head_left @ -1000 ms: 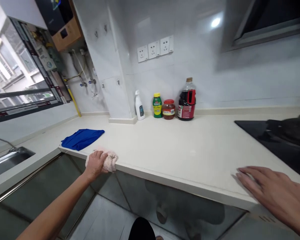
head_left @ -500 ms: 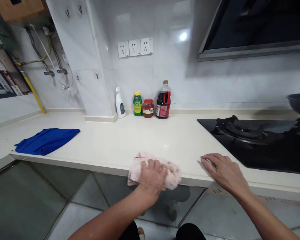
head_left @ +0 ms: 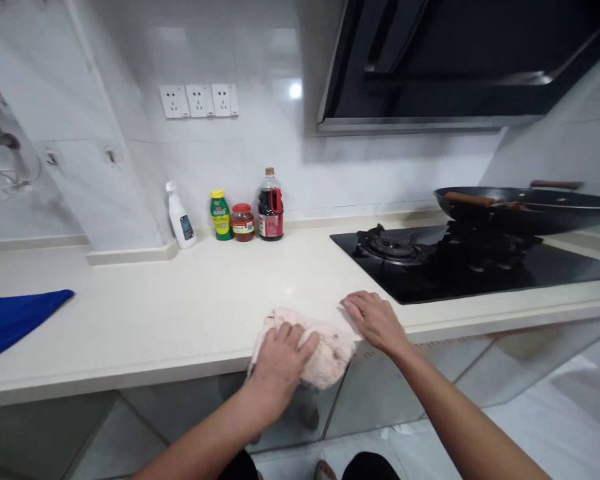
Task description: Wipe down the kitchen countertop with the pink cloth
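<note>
Holding pink cloth point(head_left: 330, 360) at counter edge point(head_left: 130, 376), left hand point(head_left: 280, 360); right hand point(head_left: 376, 321) free, half-open.

1. The counter point(head_left: 190, 307) is viewed from the wearer's head, forward and down, from its near side.
2. The far wall point(head_left: 203, 157) is faced, with the blue cloth point(head_left: 15, 317) cut off at left and the wok point(head_left: 525, 212) at right.
3. The left hand point(head_left: 279, 360) and right hand point(head_left: 374, 319) are seen close, from above and behind.

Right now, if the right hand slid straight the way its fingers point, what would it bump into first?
Probably the dark bottle, if the right hand slid over the countertop. The angle is hard to judge; it might meet the red-lidded jar instead.
</note>
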The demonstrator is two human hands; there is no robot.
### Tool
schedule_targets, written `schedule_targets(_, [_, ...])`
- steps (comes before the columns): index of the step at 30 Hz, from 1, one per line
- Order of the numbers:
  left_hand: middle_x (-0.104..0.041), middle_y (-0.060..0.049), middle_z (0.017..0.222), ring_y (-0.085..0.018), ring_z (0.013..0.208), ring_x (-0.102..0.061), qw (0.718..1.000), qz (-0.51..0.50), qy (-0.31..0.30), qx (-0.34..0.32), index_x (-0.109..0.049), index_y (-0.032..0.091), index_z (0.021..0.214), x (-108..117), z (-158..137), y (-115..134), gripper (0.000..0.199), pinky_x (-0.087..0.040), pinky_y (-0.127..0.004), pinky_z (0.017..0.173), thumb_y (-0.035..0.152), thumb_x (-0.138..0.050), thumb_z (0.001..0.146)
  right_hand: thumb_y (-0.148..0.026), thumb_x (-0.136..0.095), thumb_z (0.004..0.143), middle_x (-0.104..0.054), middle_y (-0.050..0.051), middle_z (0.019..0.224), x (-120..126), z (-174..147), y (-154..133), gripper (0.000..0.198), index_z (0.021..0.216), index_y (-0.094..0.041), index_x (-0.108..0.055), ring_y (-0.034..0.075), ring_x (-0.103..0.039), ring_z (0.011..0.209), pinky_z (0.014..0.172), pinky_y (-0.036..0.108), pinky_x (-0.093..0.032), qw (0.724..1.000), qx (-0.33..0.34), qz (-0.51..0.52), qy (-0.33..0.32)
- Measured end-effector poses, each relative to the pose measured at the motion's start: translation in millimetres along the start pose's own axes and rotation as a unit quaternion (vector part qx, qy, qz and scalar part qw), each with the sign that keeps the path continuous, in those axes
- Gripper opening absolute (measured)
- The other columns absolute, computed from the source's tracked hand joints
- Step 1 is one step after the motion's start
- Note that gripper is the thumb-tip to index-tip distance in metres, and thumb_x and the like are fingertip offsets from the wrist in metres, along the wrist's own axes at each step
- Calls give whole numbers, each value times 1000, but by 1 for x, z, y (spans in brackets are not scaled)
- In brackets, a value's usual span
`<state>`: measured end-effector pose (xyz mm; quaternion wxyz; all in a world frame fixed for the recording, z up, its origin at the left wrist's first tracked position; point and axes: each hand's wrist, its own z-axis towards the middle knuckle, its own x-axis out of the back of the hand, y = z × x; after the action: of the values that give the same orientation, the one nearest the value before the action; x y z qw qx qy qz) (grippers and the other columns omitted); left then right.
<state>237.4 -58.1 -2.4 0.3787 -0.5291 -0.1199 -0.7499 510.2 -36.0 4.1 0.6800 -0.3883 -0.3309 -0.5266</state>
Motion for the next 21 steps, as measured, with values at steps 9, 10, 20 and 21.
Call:
schedule_targets(9, [-62,-11,128,-25,113,-61,991,53,19,118,-61,19,125,23,-27,-13,39,-52,-46,95,39,-64,92,-35,-35,106,-63,8,123,6,-11,-3,34,114,-26,-67,27,-53,110,91,43,-41,999,43,14,27])
schedule_targets(10, [-63,-11,126,-27,114,-60,990,62,20,123,-62,19,123,22,-27,-10,40,-50,-46,96,39,-68,89,-34,-35,106,-64,8,122,6,-12,-2,34,114,-25,-67,28,-53,111,92,45,-40,998,50,20,35])
schedule_targets(20, [-67,-15,122,-37,112,-57,971,135,-4,196,-66,19,121,9,-6,22,68,-44,-49,90,52,-84,64,-32,-34,105,-65,10,113,4,-12,1,33,109,-25,-66,32,-54,107,88,49,-40,991,70,89,72])
schedule_targets(21, [-66,-16,123,-37,113,-56,971,132,-14,199,-65,19,122,9,-1,27,71,-44,-49,90,55,-85,63,-32,-33,105,-65,10,112,3,-12,0,34,108,-25,-66,32,-54,106,88,49,-40,991,64,91,68])
